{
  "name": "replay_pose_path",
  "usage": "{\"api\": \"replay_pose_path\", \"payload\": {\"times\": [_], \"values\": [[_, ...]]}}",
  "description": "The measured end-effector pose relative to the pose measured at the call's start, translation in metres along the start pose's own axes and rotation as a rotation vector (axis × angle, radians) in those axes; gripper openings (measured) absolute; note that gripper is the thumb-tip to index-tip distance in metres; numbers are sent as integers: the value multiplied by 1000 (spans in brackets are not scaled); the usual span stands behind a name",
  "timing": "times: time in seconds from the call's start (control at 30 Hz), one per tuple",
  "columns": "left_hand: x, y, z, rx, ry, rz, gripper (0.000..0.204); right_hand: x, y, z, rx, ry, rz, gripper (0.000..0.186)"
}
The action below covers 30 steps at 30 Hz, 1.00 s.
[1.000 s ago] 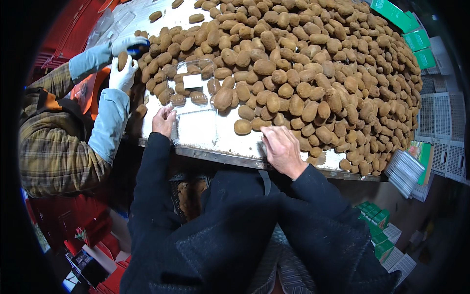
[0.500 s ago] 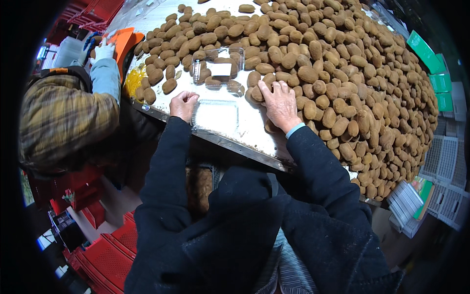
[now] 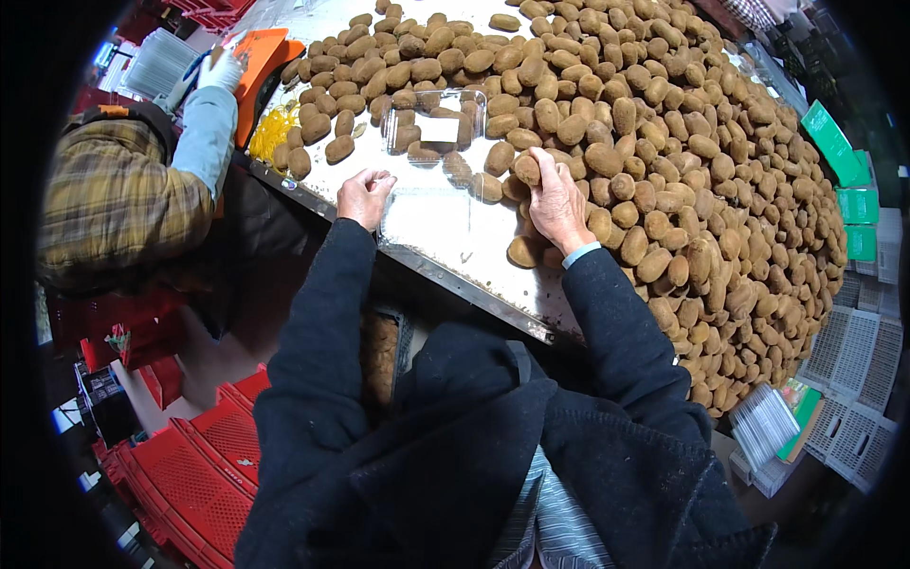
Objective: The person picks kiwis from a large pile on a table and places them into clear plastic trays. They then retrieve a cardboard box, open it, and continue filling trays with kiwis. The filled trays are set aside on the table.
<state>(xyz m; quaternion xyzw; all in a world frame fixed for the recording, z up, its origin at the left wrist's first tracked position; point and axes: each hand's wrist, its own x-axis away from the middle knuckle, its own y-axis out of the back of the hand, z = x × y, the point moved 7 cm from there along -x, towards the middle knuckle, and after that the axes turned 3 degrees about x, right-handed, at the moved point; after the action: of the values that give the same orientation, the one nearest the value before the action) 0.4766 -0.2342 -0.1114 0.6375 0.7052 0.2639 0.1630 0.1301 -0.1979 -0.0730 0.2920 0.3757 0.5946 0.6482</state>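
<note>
A clear plastic clamshell box (image 3: 425,228) lies opened out on the white table, its lid with a white label (image 3: 439,130) on the far side. Kiwifruit show through the lid. At the box's left edge, near the fold, my left hand (image 3: 365,197) is closed in a pinch on the plastic. To the right of the box, my right hand (image 3: 559,204) grips a brown kiwifruit (image 3: 528,171) between thumb and fingers. Other kiwifruit lie right beside and beneath that hand, partly hidden by it.
A large heap of kiwifruit (image 3: 701,190) covers the table's right and far side. At the left, a co-worker's gloved hand (image 3: 221,71) is by an orange sheet (image 3: 258,71). Red crates (image 3: 204,465) stand lower left; grey crates (image 3: 848,351) and green boxes (image 3: 832,142) at right.
My right hand has gone from lying spread over the kiwifruit to gripping one. My left hand stays at the box's edge. The whole view has shifted slightly.
</note>
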Motion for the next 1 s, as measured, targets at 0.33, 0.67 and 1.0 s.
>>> {"api": "replay_pose_path", "payload": {"times": [0.33, 0.67, 1.0], "values": [[5, 4, -9, -40, -43, -57, 19, 31, -19, 88, -164, 308, 74, 52], [-21, 41, 15, -39, 69, -99, 19, 2, -27, 50, 184, 154, 62, 76], [-24, 31, 19, 99, 61, -23, 20, -7, -50, 51, 248, 107, 249, 47]]}}
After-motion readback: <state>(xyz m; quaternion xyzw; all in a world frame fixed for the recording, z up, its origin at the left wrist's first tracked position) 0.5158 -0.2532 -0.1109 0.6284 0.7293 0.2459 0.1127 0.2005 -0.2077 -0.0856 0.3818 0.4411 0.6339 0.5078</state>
